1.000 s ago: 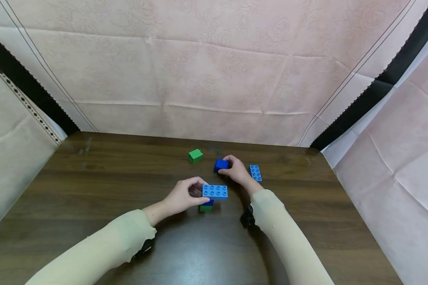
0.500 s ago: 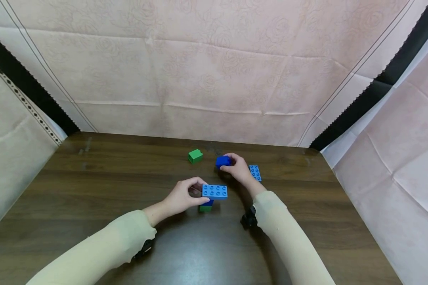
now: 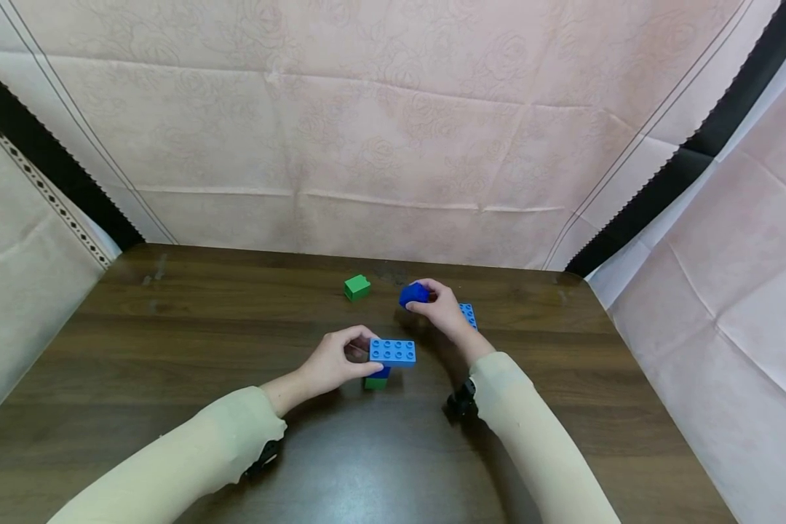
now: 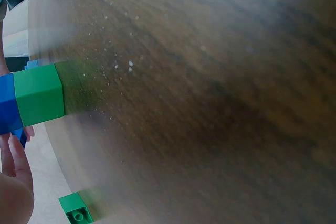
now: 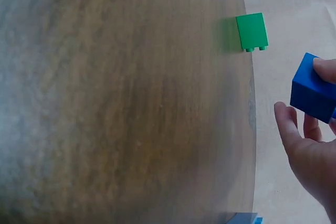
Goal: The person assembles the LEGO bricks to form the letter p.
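Observation:
My left hand [image 3: 330, 362] grips a small brick stack in the head view, thumb and fingers at its left side. On top lies a light blue eight-stud brick [image 3: 393, 352], jutting out to the right. Under it sit a dark blue brick [image 3: 380, 372] and, lowest, a green brick [image 3: 375, 383]; the left wrist view shows this green brick [image 4: 39, 96] large, at the table surface. Further back and to the right, my right hand [image 3: 442, 311] pinches another dark blue brick [image 3: 413, 294] between thumb and fingers, tilted and raised. The right wrist view shows this brick [image 5: 314, 90] at its edge.
A loose green brick [image 3: 356, 287] lies on the brown wooden table [image 3: 223, 313] near its back edge, left of my right hand. Behind my right wrist a second light blue studded brick [image 3: 468, 314] is partly covered. A pale cloth [image 3: 367, 145] hangs beyond the table.
My right hand has lifted the dark blue brick off the table, shifted it slightly right and tilted it. The left hand and its stack have stayed in place.

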The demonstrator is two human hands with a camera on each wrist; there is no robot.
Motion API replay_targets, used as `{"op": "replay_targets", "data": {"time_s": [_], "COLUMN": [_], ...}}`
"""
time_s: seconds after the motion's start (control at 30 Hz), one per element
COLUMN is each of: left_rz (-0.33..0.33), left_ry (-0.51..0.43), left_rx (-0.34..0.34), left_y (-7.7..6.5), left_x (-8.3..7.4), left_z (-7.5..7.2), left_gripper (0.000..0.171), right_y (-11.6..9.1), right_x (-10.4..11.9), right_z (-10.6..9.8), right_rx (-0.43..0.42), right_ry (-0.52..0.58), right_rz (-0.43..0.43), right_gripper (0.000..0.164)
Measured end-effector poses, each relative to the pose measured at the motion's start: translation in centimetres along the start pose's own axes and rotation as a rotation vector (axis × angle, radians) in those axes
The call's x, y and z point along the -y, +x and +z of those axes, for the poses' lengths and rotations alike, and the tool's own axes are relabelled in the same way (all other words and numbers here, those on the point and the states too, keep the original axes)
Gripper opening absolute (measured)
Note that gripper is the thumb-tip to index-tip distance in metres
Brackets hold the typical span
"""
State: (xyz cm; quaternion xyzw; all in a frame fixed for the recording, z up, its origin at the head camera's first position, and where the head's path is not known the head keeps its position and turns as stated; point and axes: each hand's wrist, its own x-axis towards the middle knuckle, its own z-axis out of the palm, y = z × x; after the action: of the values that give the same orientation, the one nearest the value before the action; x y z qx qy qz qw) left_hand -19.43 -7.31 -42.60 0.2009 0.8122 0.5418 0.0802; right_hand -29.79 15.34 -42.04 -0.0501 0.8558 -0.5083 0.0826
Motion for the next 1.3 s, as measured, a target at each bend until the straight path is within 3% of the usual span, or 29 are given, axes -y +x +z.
{"op": "replay_targets", "data": {"time_s": [0.47, 0.7, 1.3], "left_rz": [-0.001, -0.009, 0.015], "left_ry": [-0.001, 0.000, 0.008], "left_rx": [-0.004, -0.008, -0.010], "left_y": [-0.1, 0.0, -0.1], "left_x": [-0.1, 0.0, 0.0], "left_z": [0.0, 0.0, 0.0], "left_gripper": [0.030, 0.029, 0.029], "right_y": [-1.3, -2.0, -4.5], "right_x": [0.8, 1.4, 3.0], "right_z": [-0.6, -1.1, -1.3], "right_rx": [0.014, 0.075, 0.117], "right_ry": [0.026, -0.005, 0.021], "right_rz": [-0.064, -0.124, -0.183], "right_gripper": [0.047, 0.053, 0.040]}}
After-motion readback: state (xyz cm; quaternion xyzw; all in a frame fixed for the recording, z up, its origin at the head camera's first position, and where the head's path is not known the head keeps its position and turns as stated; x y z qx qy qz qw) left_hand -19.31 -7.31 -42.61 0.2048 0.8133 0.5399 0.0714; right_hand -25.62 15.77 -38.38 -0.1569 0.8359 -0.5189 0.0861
